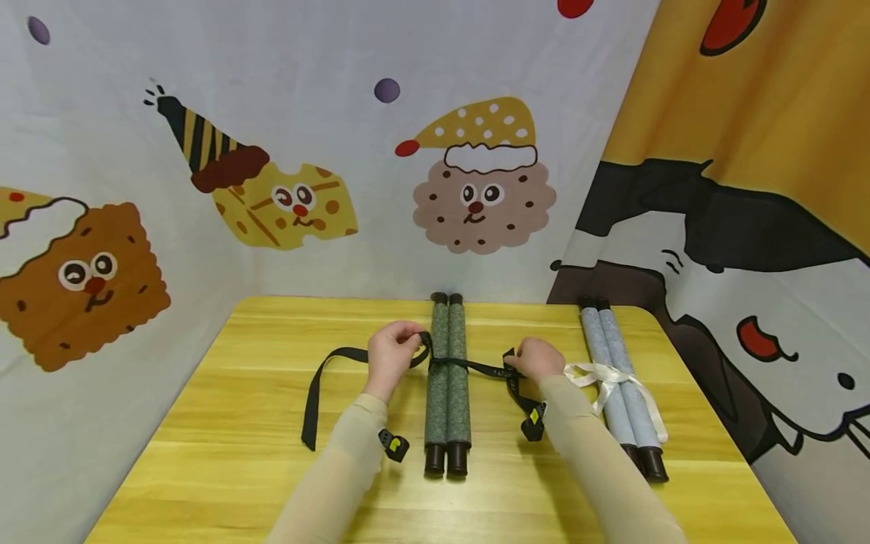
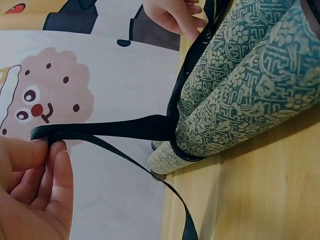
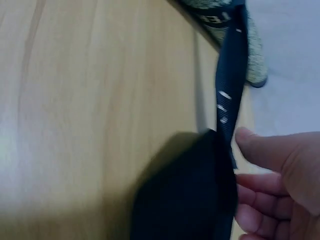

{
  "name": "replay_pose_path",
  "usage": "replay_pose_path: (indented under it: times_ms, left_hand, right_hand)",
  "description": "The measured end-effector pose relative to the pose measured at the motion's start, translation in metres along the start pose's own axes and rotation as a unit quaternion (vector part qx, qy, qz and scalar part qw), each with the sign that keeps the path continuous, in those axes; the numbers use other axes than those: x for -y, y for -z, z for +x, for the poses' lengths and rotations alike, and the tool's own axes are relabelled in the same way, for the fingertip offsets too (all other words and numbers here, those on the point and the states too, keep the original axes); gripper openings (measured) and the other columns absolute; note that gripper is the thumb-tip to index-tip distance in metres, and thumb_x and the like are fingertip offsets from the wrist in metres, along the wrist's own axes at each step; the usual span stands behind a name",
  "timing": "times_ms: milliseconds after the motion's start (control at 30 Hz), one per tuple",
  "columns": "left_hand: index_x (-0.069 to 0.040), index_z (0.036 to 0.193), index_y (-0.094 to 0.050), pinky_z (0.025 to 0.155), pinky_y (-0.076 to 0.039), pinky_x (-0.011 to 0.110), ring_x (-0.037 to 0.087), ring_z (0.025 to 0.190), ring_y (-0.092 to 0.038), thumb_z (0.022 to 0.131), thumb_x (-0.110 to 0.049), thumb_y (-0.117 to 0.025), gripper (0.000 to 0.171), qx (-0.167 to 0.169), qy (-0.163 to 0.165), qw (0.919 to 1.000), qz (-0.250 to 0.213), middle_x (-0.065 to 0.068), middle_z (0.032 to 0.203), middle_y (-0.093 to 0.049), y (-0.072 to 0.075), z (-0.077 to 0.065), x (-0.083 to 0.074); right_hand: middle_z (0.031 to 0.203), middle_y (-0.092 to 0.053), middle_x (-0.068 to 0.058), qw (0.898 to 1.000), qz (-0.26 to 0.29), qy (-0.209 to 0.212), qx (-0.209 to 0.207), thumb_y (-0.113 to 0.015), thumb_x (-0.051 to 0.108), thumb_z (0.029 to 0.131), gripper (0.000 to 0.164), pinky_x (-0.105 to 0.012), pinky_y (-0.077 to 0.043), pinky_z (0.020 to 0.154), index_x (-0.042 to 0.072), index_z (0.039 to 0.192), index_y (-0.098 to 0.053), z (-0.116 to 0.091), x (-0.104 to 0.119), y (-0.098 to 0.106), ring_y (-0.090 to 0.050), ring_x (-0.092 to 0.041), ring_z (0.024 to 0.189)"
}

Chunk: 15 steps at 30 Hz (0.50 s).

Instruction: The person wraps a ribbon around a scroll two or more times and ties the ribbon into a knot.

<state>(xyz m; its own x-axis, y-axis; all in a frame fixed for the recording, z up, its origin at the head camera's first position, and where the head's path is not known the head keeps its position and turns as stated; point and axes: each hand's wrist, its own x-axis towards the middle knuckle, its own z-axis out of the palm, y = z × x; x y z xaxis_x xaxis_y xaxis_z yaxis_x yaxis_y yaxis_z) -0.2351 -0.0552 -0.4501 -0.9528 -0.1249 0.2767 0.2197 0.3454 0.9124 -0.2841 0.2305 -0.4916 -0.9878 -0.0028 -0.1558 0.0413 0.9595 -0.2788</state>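
Two green patterned scroll rolls (image 1: 448,408) with dark brown end knobs lie side by side on the table. A black ribbon (image 1: 484,368) wraps around their middle, its two ends drawn out to either side. My left hand (image 1: 391,358) pinches one end between thumb and fingers, making a loop left of the rolls; the loose tail droops toward the table. In the left wrist view the pinched ribbon (image 2: 105,129) is folded double at the fingertips. On the other side my right hand (image 1: 539,359) pinches the opposite end, which shows small white lettering (image 3: 223,107) in the right wrist view.
To the right lies a pair of pale blue scroll rolls (image 1: 615,378) tied with a white ribbon bow (image 1: 607,375), close beside the right forearm. The wooden table (image 1: 224,453) meets a cartoon-printed cloth backdrop (image 1: 313,98) at its far edge.
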Motion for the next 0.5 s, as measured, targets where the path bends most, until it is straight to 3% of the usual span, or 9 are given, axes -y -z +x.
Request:
replay_pose_path:
  times_ms: [67,167,267,400,500]
  left_hand:
    - [-0.007,0.096,-0.078,0.070,-0.057,0.038,0.021,0.078,-0.067,0.091,-0.002,-0.068,0.012,0.001,0.003,1.0000,-0.004,0.004,0.087,-0.072,-0.001,-0.001,0.000]
    - [-0.008,0.095,-0.078,0.070,-0.056,0.037,0.020,0.079,-0.067,0.091,-0.001,-0.068,0.013,0.000,-0.001,1.0000,-0.004,0.003,0.087,-0.071,-0.003,-0.003,0.000]
    - [-0.007,0.095,-0.078,0.070,-0.056,0.038,0.021,0.079,-0.067,0.090,-0.001,-0.068,0.013,0.002,-0.011,0.9999,-0.004,0.004,0.087,-0.071,-0.004,-0.004,0.000]
    - [-0.007,0.094,-0.078,0.069,-0.056,0.036,0.020,0.077,-0.067,0.090,0.000,-0.068,0.014,0.002,-0.020,0.9998,-0.004,0.004,0.087,-0.072,-0.004,-0.005,0.001]
    - [-0.009,0.093,-0.078,0.068,-0.056,0.034,0.018,0.075,-0.067,0.089,0.001,-0.068,0.014,-0.005,-0.018,0.9998,-0.007,0.003,0.086,-0.072,-0.004,-0.004,0.003]
  right_hand:
    - [0.048,-0.031,0.004,1.000,-0.014,-0.011,0.011,-0.072,0.039,0.090,0.054,-0.029,-0.030,0.044,0.018,0.051,-0.041,0.002,0.002,-0.004,-0.034,-0.014,0.043]
    - [0.054,-0.046,0.001,0.999,-0.023,-0.004,0.026,-0.073,0.031,0.091,0.041,-0.035,-0.042,0.051,0.014,0.059,-0.055,0.003,0.005,-0.007,-0.050,-0.019,0.051]
    - [0.066,-0.057,-0.002,0.999,-0.014,0.014,0.027,-0.069,0.026,0.094,0.026,-0.037,-0.045,0.057,0.011,0.073,-0.063,0.003,0.004,-0.004,-0.054,-0.020,0.059]
    - [0.069,-0.055,-0.006,0.998,0.046,0.035,-0.038,-0.064,0.026,0.097,0.026,-0.036,-0.038,0.055,0.008,0.079,-0.057,0.005,0.001,0.024,-0.049,-0.022,0.059]
    - [0.069,-0.051,-0.010,0.982,0.128,0.046,-0.128,-0.061,0.027,0.099,0.031,-0.037,-0.035,0.055,0.006,0.080,-0.051,0.003,0.004,0.064,-0.045,-0.025,0.059]
